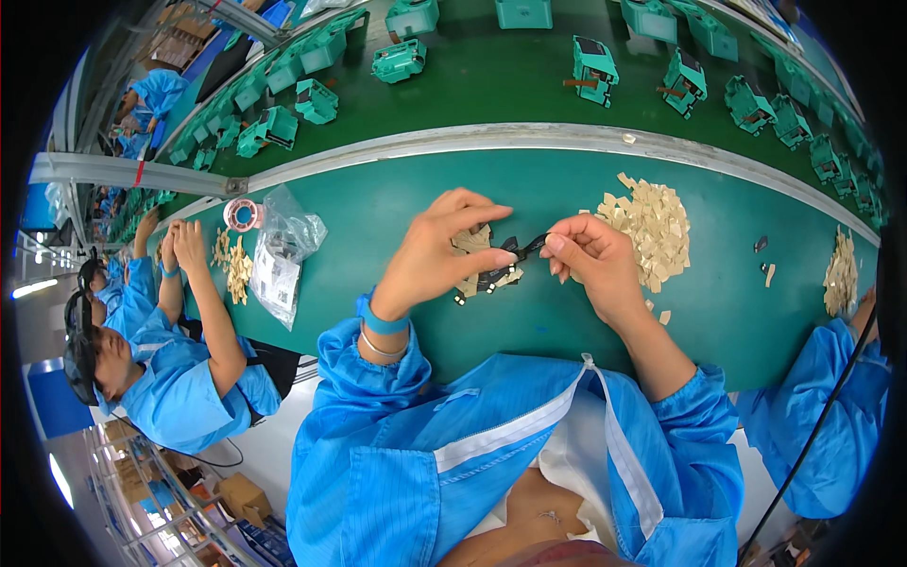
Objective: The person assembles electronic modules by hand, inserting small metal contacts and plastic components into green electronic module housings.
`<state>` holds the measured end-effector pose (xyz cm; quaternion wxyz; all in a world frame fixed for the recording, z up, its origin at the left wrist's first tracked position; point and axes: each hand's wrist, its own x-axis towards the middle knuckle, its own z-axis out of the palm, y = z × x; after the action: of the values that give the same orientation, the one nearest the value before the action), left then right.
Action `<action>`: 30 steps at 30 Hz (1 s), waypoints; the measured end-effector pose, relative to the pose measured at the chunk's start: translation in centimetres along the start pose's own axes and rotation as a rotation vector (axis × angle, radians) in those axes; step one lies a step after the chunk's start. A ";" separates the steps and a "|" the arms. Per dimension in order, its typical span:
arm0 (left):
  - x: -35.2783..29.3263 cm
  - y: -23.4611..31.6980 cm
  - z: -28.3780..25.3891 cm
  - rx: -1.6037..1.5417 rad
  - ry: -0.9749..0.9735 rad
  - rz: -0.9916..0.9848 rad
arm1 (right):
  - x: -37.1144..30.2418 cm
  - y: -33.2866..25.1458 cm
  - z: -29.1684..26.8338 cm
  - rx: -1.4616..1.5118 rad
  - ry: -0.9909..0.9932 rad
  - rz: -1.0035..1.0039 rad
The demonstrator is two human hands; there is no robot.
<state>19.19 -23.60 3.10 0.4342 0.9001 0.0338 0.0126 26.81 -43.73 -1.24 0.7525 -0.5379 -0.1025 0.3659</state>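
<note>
1. The black strip [534, 246] is between the two hands, its near-right end pinched between the thumb and fingertips of the right hand [602, 266].
2. Just left of that pinch, the left hand [430, 248] has its thumb and fingers spread wide. Its thumb tip is close to the strip's other end; whether they touch, I cannot tell.
3. Under the left hand, left of the pinch, lies a small heap of beige and black pieces [470, 242], partly hidden by the fingers.
4. Right of the pinch, beyond the right hand, is a bigger pile of beige pieces [657, 231].
5. All of this rests on a green table [368, 255].
6. Well left of the grip are a clear plastic bag [283, 250] and a roll of tape [243, 215].
7. Farther left, a co-worker in blue [194, 402] has both hands raised together over the table.
8. Beyond the grip, past a metal rail [425, 153], green plastic parts [399, 61] sit on a dark green surface [482, 90].
</note>
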 end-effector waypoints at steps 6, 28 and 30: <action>0.1 0.0 2.4 0.267 0.235 0.519 | -0.5 0.1 -0.1 0.003 -0.028 -0.117; -0.2 -0.2 1.6 0.639 0.436 0.665 | 0.0 0.1 0.0 0.137 -0.271 0.314; -0.2 -0.1 1.0 0.652 0.447 0.655 | 0.2 0.4 -0.2 0.168 -0.274 0.312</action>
<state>19.01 -24.31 2.44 0.0864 0.9274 -0.1561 0.3289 26.86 -43.69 -1.71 0.7080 -0.4279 -0.0885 0.5549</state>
